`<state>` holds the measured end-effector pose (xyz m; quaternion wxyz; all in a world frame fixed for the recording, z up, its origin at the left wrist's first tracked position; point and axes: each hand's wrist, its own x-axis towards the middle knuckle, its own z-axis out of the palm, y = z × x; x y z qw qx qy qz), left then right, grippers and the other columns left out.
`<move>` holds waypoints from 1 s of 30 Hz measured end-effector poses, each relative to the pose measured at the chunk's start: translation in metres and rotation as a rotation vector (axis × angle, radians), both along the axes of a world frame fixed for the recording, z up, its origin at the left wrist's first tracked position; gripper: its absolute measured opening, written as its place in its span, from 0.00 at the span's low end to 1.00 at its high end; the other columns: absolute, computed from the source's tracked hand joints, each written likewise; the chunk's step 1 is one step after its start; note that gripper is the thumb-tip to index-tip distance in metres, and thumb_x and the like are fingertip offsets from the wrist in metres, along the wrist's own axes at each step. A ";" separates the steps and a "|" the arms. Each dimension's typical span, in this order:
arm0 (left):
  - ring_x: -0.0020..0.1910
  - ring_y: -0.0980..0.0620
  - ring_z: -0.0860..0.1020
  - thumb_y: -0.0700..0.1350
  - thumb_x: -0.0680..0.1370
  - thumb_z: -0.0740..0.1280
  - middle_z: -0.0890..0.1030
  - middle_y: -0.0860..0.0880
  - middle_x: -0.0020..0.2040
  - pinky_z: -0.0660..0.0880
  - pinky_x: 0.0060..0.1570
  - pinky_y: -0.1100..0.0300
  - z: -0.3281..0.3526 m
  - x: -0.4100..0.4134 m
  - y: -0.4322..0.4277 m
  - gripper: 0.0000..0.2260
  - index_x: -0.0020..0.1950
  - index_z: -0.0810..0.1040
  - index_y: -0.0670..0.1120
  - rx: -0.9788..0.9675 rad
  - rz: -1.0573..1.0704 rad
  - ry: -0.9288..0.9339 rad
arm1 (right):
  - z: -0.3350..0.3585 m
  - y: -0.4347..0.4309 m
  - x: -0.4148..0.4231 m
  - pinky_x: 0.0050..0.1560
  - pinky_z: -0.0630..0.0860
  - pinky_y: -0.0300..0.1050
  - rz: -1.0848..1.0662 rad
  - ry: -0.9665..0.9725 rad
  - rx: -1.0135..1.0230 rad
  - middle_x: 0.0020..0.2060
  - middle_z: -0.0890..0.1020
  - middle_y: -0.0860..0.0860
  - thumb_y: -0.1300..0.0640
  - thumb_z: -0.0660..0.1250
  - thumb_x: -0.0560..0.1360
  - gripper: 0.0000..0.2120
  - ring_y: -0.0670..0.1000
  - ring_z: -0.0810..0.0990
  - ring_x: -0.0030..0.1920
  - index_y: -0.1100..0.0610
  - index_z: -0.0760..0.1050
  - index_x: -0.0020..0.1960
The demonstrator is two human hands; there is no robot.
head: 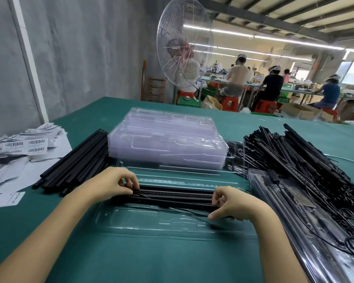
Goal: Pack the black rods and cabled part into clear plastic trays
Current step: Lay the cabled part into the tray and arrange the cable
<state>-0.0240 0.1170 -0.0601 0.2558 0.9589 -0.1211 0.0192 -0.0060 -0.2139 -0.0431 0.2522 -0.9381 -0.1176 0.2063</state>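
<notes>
Bare forearms come in from the near edge, and both sets of fingers are curled tight. The left hand (110,183) pinches the left end of the black rods (172,196), its fingertips (132,185) pressed down on them. The right hand (233,203) grips their right end, with the thumb lying on a thin black cable (192,211) that runs out along the near side.

The rods lie side by side, left to right, in the far channels of one open clear tray (151,223) flat on the green counter (131,262). There look to be three or four, but I cannot count them exactly.

Just beyond stands one stack of empty clear trays (168,144), too many to count. To its left is one bundle of plain rods (78,160), angled from near left to far right. To the right is a tangled heap of cabled parts (294,156), with filled trays (294,225) in front of it.

At far left lies a spread of barcode labels (18,146). The bars are clear, but the print is too small to read.

One caged fan (184,41) stands past the counter's far edge. At least three seated people (235,78) work at benches beyond it.
</notes>
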 end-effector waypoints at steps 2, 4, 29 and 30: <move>0.42 0.58 0.77 0.42 0.73 0.73 0.80 0.56 0.42 0.72 0.43 0.71 -0.001 0.000 -0.001 0.11 0.39 0.80 0.59 0.007 -0.011 -0.023 | 0.002 0.002 -0.002 0.23 0.63 0.36 0.001 -0.023 -0.053 0.34 0.73 0.46 0.51 0.76 0.65 0.17 0.46 0.70 0.27 0.50 0.68 0.43; 0.43 0.61 0.78 0.45 0.74 0.72 0.81 0.59 0.42 0.73 0.46 0.67 -0.002 -0.001 0.001 0.09 0.40 0.81 0.61 -0.010 -0.026 0.006 | 0.005 0.003 -0.004 0.24 0.65 0.36 0.007 -0.040 -0.079 0.37 0.74 0.45 0.49 0.76 0.64 0.18 0.45 0.71 0.29 0.48 0.68 0.44; 0.48 0.56 0.76 0.43 0.82 0.57 0.80 0.55 0.47 0.68 0.46 0.67 -0.007 0.006 -0.005 0.11 0.52 0.79 0.47 -0.147 0.135 -0.198 | 0.001 0.009 0.010 0.39 0.65 0.27 -0.247 -0.749 0.365 0.42 0.75 0.45 0.54 0.71 0.73 0.05 0.40 0.73 0.42 0.50 0.78 0.38; 0.48 0.55 0.76 0.43 0.83 0.57 0.80 0.53 0.47 0.68 0.46 0.64 -0.006 0.006 -0.006 0.11 0.51 0.79 0.47 -0.147 0.149 -0.199 | 0.002 0.008 0.010 0.39 0.66 0.26 -0.248 -0.771 0.376 0.42 0.74 0.45 0.55 0.71 0.72 0.04 0.39 0.73 0.43 0.49 0.78 0.39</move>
